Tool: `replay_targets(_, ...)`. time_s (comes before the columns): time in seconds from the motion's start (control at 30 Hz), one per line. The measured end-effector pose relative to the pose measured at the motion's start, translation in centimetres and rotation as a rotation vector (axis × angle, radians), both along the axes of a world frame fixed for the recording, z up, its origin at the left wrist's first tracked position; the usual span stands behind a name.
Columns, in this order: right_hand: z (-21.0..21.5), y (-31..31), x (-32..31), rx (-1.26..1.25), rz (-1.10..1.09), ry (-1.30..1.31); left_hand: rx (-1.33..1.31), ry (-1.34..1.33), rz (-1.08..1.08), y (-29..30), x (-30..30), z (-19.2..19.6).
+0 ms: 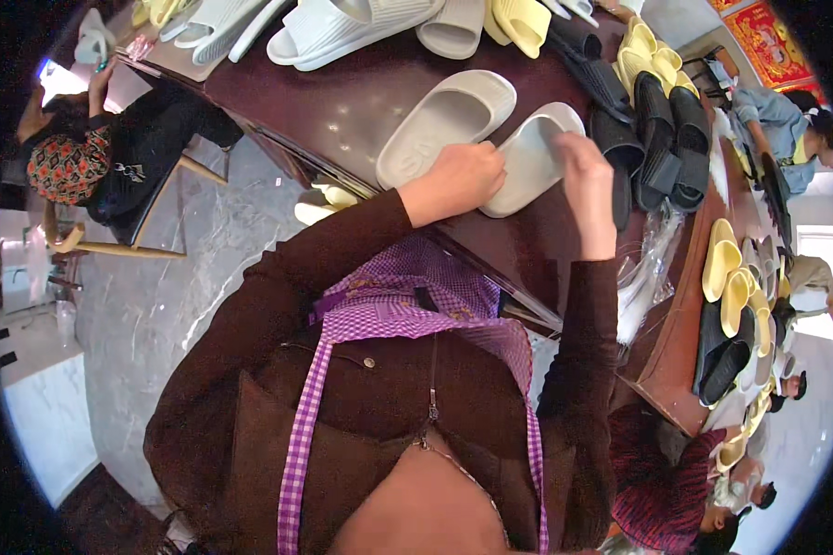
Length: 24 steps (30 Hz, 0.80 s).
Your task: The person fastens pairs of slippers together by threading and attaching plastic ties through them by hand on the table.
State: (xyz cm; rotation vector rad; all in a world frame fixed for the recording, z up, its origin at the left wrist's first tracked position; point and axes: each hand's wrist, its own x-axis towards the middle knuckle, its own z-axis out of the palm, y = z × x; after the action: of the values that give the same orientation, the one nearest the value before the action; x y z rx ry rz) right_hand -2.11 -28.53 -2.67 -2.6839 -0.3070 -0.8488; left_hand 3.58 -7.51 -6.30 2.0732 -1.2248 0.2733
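Two pale grey slide slippers lie side by side on the dark red table in front of me. My left hand (463, 182) is closed, its fingers curled between the left slipper (469, 100) and the right slipper (525, 171). What those fingers hold, if anything, is hidden. My right hand (587, 176) is at the outer edge of the right slipper, beside its strap. Motion blurs its fingertips, and I cannot tell whether it grips the slipper. The left slipper's footbed shows raised lettering.
Grey slippers (356, 28) and yellow slippers (520, 26) line the table's far side. Black slippers (655, 139) lie right of my hands, above clear plastic wrapping (646, 268). Several people work around: one sits at the left by a wooden chair (125, 252). More slippers (736, 301) cover the right-hand table.
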Motion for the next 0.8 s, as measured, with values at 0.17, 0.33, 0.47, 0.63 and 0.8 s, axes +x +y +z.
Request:
replay_targets(0.17, 0.0, -4.9, 1.1, 0.262, -0.362, 0.076, 0.012, -0.002, 0.05, -1.0, 0.5, 0.2)
replay_targets(0.33, -2.2, -6.8, 3.6, 0.163, -0.457, 0.121, 0.034, -0.017, 0.079, -1.8, 1.2, 0.5)
replay_targets(0.47, -2.0, -5.8, 4.6, 0.272, -0.41, 0.279, 0.036, -0.068, 0.08, -1.5, 1.7, 0.0)
replay_targets(0.63, -1.7, -3.5, 4.4, 0.713, -0.351, 0.576, 0.077, -0.146, 0.023, -0.1, 2.6, 0.3)
replay_targets(0.8, -3.5, -4.3, 5.4, 0.563, -0.379, 0.517, 0.069, -0.145, 0.008, -0.3, 2.7, -0.4)
